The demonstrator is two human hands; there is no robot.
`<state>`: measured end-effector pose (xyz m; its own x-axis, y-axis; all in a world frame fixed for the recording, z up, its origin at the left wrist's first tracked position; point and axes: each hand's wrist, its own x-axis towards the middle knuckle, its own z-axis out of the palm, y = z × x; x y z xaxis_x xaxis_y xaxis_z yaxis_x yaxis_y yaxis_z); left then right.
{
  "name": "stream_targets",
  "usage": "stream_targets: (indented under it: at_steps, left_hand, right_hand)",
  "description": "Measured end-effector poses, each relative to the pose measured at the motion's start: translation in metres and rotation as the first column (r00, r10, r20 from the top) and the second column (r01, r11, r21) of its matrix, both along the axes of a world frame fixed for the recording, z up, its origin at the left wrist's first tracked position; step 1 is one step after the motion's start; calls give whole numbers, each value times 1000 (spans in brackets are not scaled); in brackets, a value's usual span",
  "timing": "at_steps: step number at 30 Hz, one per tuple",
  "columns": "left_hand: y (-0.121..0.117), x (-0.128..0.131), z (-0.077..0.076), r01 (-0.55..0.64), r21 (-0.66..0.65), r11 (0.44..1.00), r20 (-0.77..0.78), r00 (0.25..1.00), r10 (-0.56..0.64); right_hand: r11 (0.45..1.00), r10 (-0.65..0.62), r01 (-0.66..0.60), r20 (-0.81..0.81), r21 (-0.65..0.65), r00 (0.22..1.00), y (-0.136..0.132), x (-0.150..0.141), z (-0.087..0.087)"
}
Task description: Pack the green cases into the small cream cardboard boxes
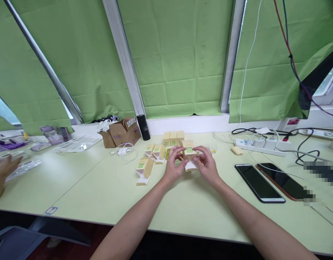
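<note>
A small kraft cardboard box (189, 156) with a green square on top stands between my hands, its white-lined flap hanging open toward me. My left hand (174, 165) pinches its left side with thumb and fingers. On the other side, my right hand (209, 166) grips it the same way, fingertips near the top edge. To the left, a similar open box (145, 168) rests on the table, with two more open boxes (158, 152) behind it. Part of a bright green item (167, 152) shows beside my left fingers. Behind my hands sit several closed boxes (173, 138) in a row.
Two phones (259, 183) lie at the right, below a white power strip (259, 146) with tangled cables. A brown carton (124, 133), a black cylinder (143, 127) and a coiled white cable (125, 151) stand left of centre. Another person's hand (4, 171) is at the far left.
</note>
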<state>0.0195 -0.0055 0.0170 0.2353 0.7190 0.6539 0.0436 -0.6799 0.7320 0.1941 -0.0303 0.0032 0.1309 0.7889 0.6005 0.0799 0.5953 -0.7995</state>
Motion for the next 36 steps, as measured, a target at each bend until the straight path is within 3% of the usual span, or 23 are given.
stream_targets:
  at_steps: [8, 17, 29, 36]
  left_hand:
    - [0, -6, 0, 149, 16, 989, -130, 981, -146]
    - [-1, -5, -2, 156, 41, 987, -189, 971, -145]
    - [2, -4, -5, 108, 6, 994, -83, 991, -107]
    - [3, -2, -3, 150, -116, 982, 79, 987, -141]
  right_hand:
    - [999, -28, 26, -52, -28, 998, 6, 3, -3]
    - [998, -55, 54, -53, -31, 997, 7, 3, -4]
    - [999, 13, -17, -88, -45, 996, 5, 1, -2]
    - [993, 108, -111, -83, -30, 991, 5, 4, -6]
